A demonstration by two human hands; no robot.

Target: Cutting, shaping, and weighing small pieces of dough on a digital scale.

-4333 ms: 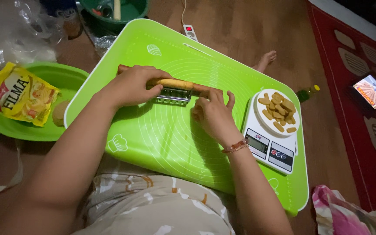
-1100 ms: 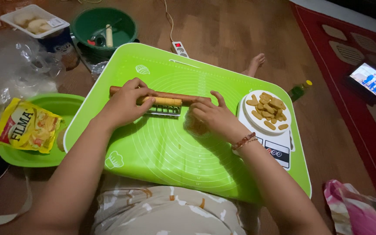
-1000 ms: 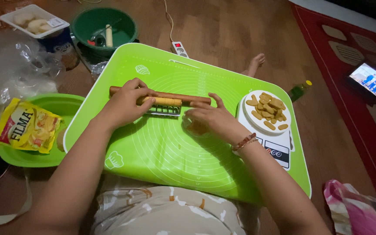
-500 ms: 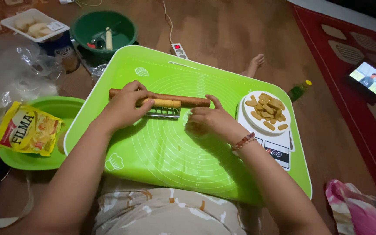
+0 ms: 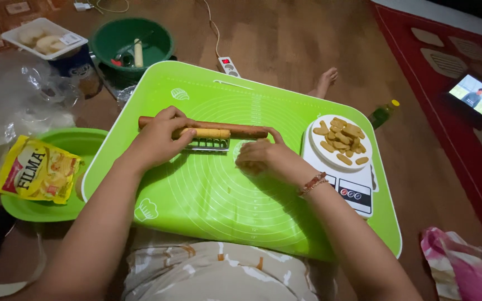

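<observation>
left hand (image 5: pixel 160 139) gripping yellow-handled cutter (image 5: pixel 207 138) at mat (image 5: pixel 218 195) centre | right hand (image 5: pixel 263 159) at its 4 o'clock, cupping over dough, contents hidden | rolling pin (image 5: pixel 235 128) lying just beyond, 12 o'clock

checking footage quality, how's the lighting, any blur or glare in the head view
Head view: dim room, lit from above onto the green mat; soft shadows under both hands; lit screen blown out; wide-angle bending at the edges; right hand slightly soft, left hand sharp.
</observation>
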